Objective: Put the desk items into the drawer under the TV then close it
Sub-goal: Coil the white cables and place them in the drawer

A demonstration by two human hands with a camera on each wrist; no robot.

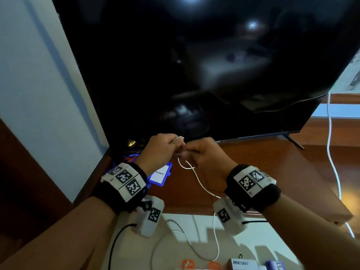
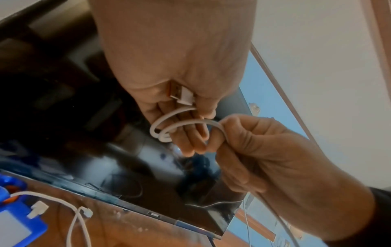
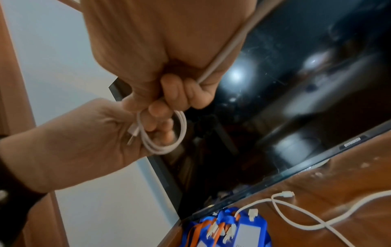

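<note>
Both hands are raised in front of the TV [image 1: 194, 55], working a white USB cable [image 1: 196, 178]. My left hand [image 1: 165, 147] pinches the USB plug [image 2: 182, 95], and the cable's coil [image 2: 169, 127] is wound round its fingers. My right hand [image 1: 200, 152] grips the loose run of cable [image 3: 228, 45] right beside the coil [image 3: 162, 133]. The rest of the cable hangs down past my right wrist to the pale open drawer [image 1: 253, 240] below the desk's front edge. A blue badge holder [image 1: 160, 175] lies on the wooden desk [image 1: 272, 172] under my left hand.
More white cable [image 3: 296, 213] lies looped on the desk beside blue badge holders with orange lanyards [image 3: 232, 232]. The drawer holds orange pieces [image 1: 187, 264] and a small box [image 1: 241, 263]. Another white cord [image 1: 331, 152] hangs at the TV's right. A wall [image 1: 39, 75] stands on the left.
</note>
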